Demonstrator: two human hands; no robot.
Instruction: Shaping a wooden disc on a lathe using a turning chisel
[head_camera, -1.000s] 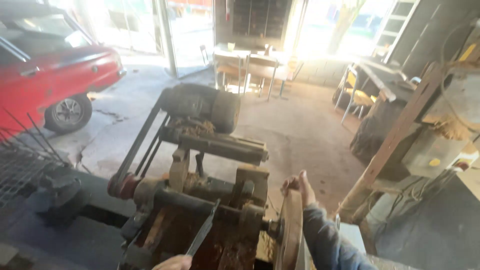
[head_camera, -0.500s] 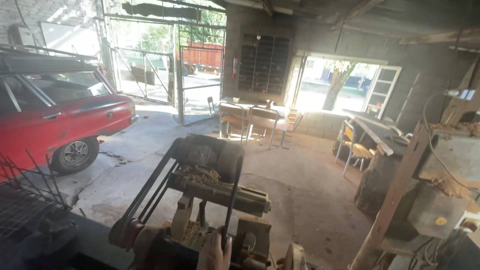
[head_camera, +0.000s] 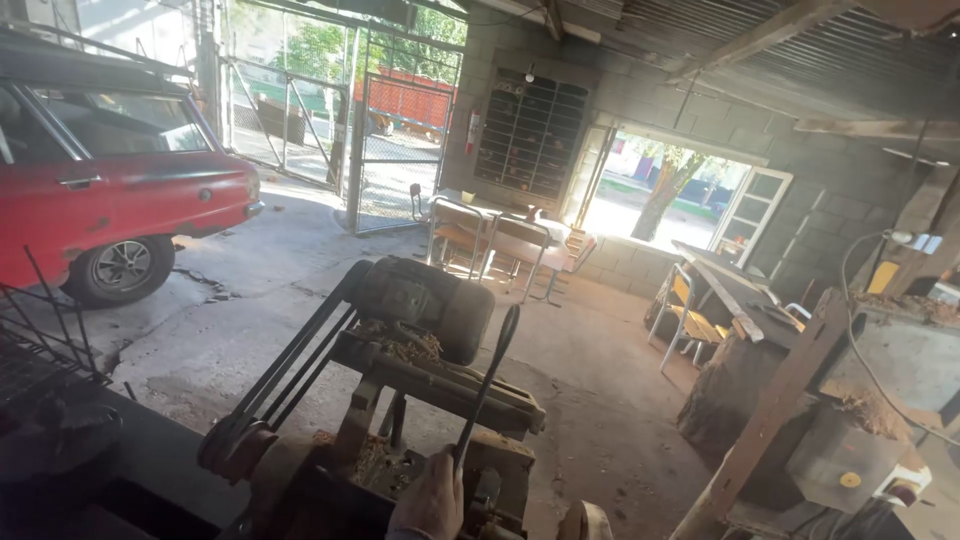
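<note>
Lever: a long, thin, dark metal lever (head_camera: 487, 385) with a rounded knob at its top rises at a slight tilt from the front of the machine, low in the middle of the head view.
Handling: it looks rigid and hard, probably smooth and a little slippery with wear; judged from its length, the knob end would give the most leverage, the base the least.
Hands: one hand (head_camera: 430, 500), closed around the lever's lower end, shows only its back at the bottom edge; which hand it is cannot be told, and the other is out of view.
Machine: a heavy, rusty belt-driven workshop machine (head_camera: 390, 440) carries a dark cylindrical electric motor (head_camera: 425, 305) on top, wood shavings lying under it; black drive belts (head_camera: 290, 375) run down to the left.
Surroundings: a red car (head_camera: 120, 200) stands well apart at left; metal chairs (head_camera: 490, 245) stand beyond on the concrete floor (head_camera: 590, 390).
</note>
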